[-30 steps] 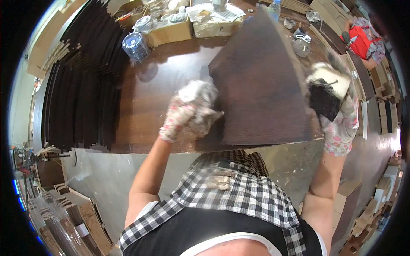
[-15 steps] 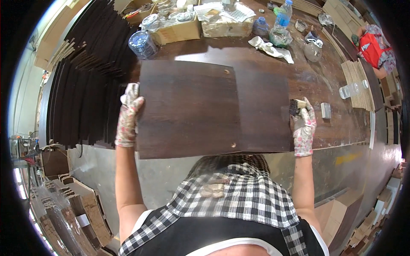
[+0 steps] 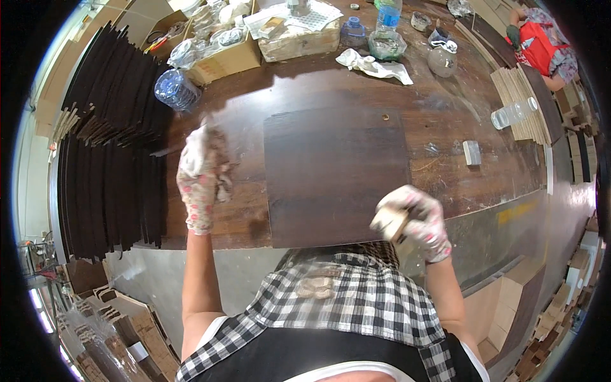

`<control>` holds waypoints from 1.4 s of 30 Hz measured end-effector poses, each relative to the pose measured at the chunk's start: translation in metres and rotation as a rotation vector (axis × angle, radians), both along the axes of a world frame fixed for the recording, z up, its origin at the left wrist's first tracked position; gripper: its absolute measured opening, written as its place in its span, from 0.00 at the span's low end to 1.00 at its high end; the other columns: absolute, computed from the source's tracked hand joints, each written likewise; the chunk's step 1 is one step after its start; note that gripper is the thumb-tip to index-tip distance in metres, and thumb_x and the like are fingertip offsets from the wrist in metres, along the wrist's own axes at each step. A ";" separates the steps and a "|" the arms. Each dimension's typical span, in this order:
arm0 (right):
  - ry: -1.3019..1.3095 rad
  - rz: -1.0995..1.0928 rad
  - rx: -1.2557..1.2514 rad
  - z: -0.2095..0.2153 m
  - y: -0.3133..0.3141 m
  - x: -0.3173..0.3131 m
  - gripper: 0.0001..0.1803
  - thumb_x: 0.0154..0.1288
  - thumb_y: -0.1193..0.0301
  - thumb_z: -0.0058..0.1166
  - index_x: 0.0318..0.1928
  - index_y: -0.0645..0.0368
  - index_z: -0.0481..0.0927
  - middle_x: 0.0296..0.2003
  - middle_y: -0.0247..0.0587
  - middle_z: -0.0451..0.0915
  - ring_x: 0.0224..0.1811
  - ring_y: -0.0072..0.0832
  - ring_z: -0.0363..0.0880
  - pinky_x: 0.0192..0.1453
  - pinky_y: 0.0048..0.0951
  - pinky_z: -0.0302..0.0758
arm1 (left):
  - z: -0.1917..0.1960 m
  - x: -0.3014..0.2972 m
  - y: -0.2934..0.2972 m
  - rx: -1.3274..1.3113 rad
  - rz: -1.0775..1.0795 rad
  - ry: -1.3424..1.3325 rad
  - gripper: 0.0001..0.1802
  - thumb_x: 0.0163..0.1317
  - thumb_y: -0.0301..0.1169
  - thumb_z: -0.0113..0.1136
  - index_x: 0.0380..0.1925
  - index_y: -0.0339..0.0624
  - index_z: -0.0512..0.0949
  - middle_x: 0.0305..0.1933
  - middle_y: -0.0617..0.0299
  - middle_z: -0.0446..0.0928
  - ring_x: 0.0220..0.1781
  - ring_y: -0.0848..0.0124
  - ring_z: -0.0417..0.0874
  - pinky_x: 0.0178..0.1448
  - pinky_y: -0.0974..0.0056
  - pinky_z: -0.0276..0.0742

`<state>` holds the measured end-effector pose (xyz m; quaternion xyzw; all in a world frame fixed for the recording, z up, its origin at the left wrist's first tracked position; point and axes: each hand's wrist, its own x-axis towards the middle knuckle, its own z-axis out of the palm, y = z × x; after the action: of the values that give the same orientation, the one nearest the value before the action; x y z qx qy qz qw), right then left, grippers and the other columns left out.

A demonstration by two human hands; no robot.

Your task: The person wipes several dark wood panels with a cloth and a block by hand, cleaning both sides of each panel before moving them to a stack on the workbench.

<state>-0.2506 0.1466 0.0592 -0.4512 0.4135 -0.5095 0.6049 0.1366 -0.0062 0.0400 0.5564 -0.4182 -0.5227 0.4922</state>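
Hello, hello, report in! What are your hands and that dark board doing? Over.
Left hand gloved, on the bench left of the dark board. Right hand gripping a small block at the board's near edge. Board flat, top bare.

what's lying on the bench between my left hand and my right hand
In the head view, the dark wooden panel lies flat between the left hand and the right hand, its near edge at the workbench front.

Far edge of bench: open tan cardboard box, left of centre, packed with clear wrapped items. Just right of it, a second, paler box, paper-topped.
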 end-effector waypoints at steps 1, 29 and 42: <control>-0.053 0.082 0.003 -0.007 -0.001 0.006 0.21 0.57 0.65 0.69 0.48 0.63 0.83 0.45 0.48 0.82 0.50 0.38 0.83 0.56 0.38 0.79 | -0.001 -0.020 0.005 -0.042 -0.185 0.125 0.24 0.66 0.32 0.62 0.61 0.41 0.73 0.55 0.56 0.80 0.49 0.69 0.83 0.47 0.65 0.82; -0.784 0.098 -0.160 -0.056 -0.024 -0.032 0.25 0.62 0.58 0.68 0.53 0.62 0.81 0.46 0.54 0.80 0.46 0.43 0.82 0.45 0.42 0.84 | -0.030 -0.048 0.094 -0.939 -0.951 -0.936 0.28 0.49 0.41 0.72 0.54 0.57 0.81 0.62 0.55 0.78 0.64 0.53 0.77 0.71 0.44 0.68; 0.867 0.977 -0.867 0.007 -0.077 0.203 0.08 0.58 0.69 0.60 0.38 0.57 0.80 0.32 0.39 0.77 0.38 0.37 0.80 0.42 0.39 0.77 | -0.114 0.068 0.154 0.030 0.534 0.018 0.20 0.68 0.29 0.65 0.59 0.39 0.78 0.54 0.64 0.82 0.52 0.75 0.81 0.56 0.66 0.78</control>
<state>-0.0472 0.0698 0.0657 -0.9365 0.1319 -0.0800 0.3148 0.2046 0.1478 -0.0739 0.6497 -0.2445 -0.3851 0.6081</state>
